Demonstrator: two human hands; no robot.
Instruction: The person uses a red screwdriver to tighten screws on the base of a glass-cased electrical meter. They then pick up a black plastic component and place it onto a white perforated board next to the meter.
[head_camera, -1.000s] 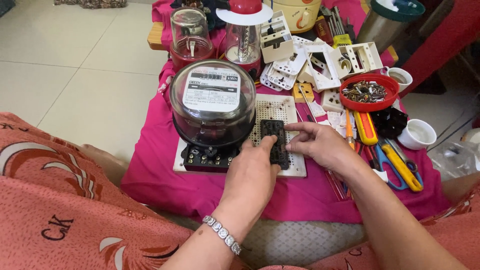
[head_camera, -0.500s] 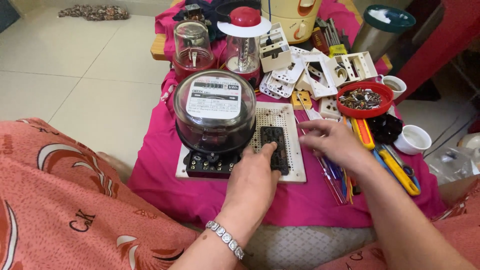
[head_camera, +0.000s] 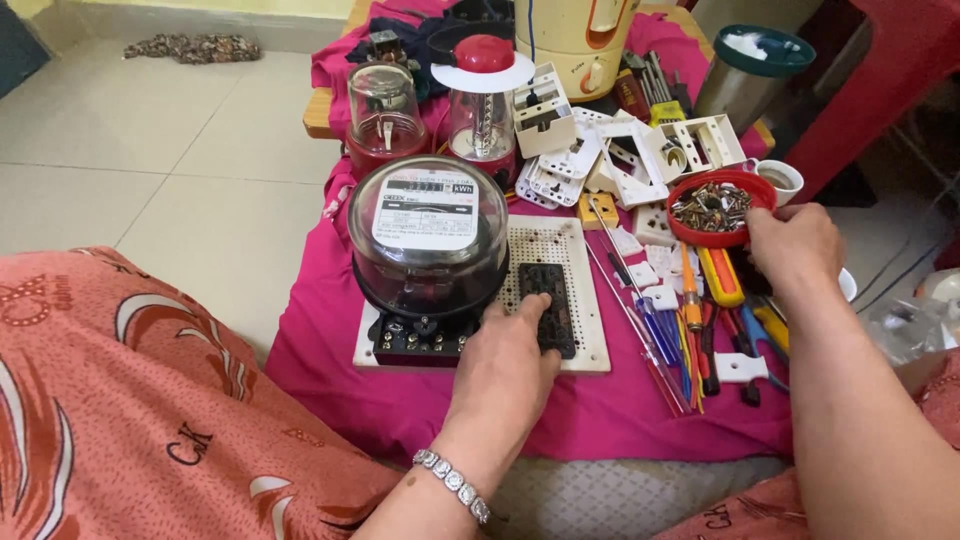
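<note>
A round glass-domed electric meter stands on a white perforated board on a pink cloth. Beside the meter on the board lies a black rectangular switch block. My left hand, with a beaded bracelet on its wrist, rests on the board, and its fingers press on the black block. My right hand is at the right, fingers curled at the edge of a red bowl of screws; whether it holds a screw is hidden.
Screwdrivers and pliers lie right of the board. White switch plates, two red-based glass jars, a cream appliance and a steel flask with a green lid crowd the back. White cups stand at the right. Tiled floor lies left.
My right hand left the black block and moved right to the red screw bowl. My left hand stayed on the block. The view shifted closer.
</note>
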